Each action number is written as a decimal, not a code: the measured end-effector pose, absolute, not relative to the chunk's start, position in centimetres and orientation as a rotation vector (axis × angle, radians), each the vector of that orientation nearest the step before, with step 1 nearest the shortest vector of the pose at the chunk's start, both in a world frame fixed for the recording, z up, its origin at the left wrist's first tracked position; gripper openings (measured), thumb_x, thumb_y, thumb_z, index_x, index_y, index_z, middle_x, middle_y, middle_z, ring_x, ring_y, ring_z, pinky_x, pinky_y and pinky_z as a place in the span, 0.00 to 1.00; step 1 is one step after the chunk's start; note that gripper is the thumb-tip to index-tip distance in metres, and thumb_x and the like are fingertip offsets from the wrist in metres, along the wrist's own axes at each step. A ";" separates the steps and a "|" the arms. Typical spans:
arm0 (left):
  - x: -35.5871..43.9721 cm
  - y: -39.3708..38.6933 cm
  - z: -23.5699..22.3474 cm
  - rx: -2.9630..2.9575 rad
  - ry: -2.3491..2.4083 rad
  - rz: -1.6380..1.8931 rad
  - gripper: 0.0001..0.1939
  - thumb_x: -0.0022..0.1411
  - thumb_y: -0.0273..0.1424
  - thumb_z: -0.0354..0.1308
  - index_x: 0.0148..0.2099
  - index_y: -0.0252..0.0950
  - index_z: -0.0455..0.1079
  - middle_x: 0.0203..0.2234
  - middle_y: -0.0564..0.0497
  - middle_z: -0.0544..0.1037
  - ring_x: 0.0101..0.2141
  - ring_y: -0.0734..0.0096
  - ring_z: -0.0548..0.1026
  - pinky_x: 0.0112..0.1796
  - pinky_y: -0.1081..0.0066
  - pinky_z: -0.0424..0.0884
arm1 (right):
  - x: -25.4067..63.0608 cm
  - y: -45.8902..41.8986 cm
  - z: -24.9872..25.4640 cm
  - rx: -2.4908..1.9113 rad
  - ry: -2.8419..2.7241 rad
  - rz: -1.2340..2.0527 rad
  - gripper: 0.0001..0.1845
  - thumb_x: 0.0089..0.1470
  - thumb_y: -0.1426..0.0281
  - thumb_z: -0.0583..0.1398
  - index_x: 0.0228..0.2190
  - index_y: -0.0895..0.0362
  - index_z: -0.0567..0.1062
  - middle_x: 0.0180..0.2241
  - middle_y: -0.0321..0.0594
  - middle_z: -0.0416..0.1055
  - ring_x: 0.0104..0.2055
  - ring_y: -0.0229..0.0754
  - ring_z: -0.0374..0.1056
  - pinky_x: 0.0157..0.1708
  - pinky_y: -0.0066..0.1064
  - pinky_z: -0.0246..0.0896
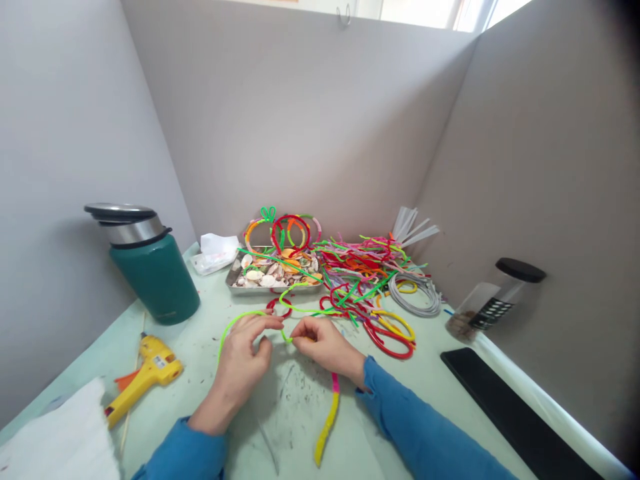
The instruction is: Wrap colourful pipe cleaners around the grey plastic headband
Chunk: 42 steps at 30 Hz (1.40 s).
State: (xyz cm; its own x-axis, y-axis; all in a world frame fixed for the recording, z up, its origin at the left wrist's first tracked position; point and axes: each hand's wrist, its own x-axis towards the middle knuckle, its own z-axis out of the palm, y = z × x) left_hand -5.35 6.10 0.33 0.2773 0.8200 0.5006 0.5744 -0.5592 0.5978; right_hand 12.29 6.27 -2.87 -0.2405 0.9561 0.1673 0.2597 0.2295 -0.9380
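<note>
My right hand (pixel 325 343) is closed in a pinch on a lime-green pipe cleaner (pixel 233 325). Its thin strand bends upward and passes behind the fingers of my left hand (pixel 245 360). That hand is half curled, with thumb and forefinger apart, close to the strand. A little orange shows at my right fingertips. Below my right wrist a strip wrapped in yellow and pink (pixel 327 427) extends toward me; its upper end is hidden behind the hand. Another lime-green strand (pixel 300 308) curves across the table just beyond my fingers.
Behind my hands stands a metal tray (pixel 270 291) of seashells, with wrapped rings (pixel 290 233) above it. Tangled pipe cleaners (pixel 360 267) and a grey wire coil (pixel 415 297) lie right. A green bottle (pixel 155 280) and yellow glue gun (pixel 150 370) are left; a jar (pixel 493 303) is right.
</note>
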 end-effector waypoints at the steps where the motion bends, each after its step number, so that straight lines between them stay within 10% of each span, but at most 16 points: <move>1: -5.4 6.1 0.5 2.242 1.289 1.193 0.17 0.47 0.19 0.47 0.34 0.39 0.72 0.38 0.50 0.76 0.44 0.64 0.70 0.48 0.66 0.62 | 12.3 6.3 -2.9 -1.152 -1.673 1.055 0.06 0.44 0.75 0.56 0.28 0.60 0.72 0.24 0.33 0.67 0.24 0.32 0.59 0.24 0.22 0.53; 6: -5.0 5.7 0.8 2.133 1.385 1.227 0.08 0.56 0.30 0.50 0.33 0.37 0.70 0.37 0.48 0.74 0.30 0.70 0.72 0.34 0.72 0.66 | 12.3 6.3 -2.8 -1.156 -1.660 1.013 0.05 0.45 0.74 0.56 0.28 0.60 0.71 0.24 0.34 0.67 0.24 0.32 0.59 0.24 0.23 0.53; 15: -4.6 6.4 -1.0 1.699 1.352 0.675 0.22 0.57 0.47 0.47 0.24 0.35 0.69 0.10 0.55 0.66 0.14 0.74 0.63 0.19 0.75 0.57 | 12.4 6.1 -2.5 -1.120 -1.641 1.009 0.04 0.47 0.73 0.55 0.27 0.60 0.70 0.24 0.33 0.66 0.24 0.32 0.58 0.24 0.23 0.52; 28: -4.1 5.7 -0.4 1.264 1.200 0.710 0.16 0.50 0.43 0.57 0.29 0.33 0.66 0.08 0.62 0.57 0.11 0.83 0.50 0.12 0.80 0.42 | 12.4 6.1 -2.4 -1.087 -1.688 0.982 0.04 0.47 0.74 0.55 0.28 0.60 0.70 0.24 0.33 0.67 0.25 0.32 0.59 0.24 0.22 0.53; 42: -4.2 6.0 -0.7 1.519 1.348 0.794 0.10 0.50 0.36 0.57 0.31 0.34 0.71 0.08 0.61 0.60 0.12 0.81 0.55 0.14 0.79 0.49 | 12.2 5.9 -2.5 -1.143 -1.676 1.052 0.04 0.46 0.74 0.56 0.26 0.60 0.71 0.21 0.32 0.64 0.22 0.31 0.56 0.21 0.22 0.50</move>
State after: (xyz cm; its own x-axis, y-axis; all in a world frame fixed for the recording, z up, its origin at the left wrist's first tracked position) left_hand -4.18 5.99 -0.66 0.1903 0.9758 -0.1078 0.3787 0.0284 0.9251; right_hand 12.25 5.94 -2.45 -0.2413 0.9550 0.1724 0.2597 0.2347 -0.9367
